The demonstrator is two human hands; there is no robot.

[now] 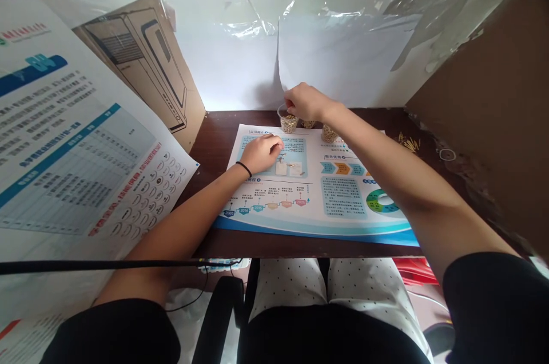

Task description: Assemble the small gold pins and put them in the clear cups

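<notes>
The right hand (305, 102) was curled over the rim of an upright clear plastic cup (283, 115) at the top of the printed sheet (343, 221), its fingers dipping toward small gold-coloured pins (289, 123); any grip was hidden. The left hand (261, 153) rested loosely curled on the sheet, left of centre, and I cannot tell if it held anything. More loose pins (409, 143) lay at right, their long axes pointing in mixed directions.

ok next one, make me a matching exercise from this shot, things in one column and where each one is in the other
Things
1 right hand
2 left hand
3 black wristband
4 loose golden pieces

Places
a resting on a printed sheet
b around the left wrist
c on the dark wooden desk, right of the sheet
d at the rim of a clear plastic cup

Pairs
1d, 2a, 3b, 4c
</notes>
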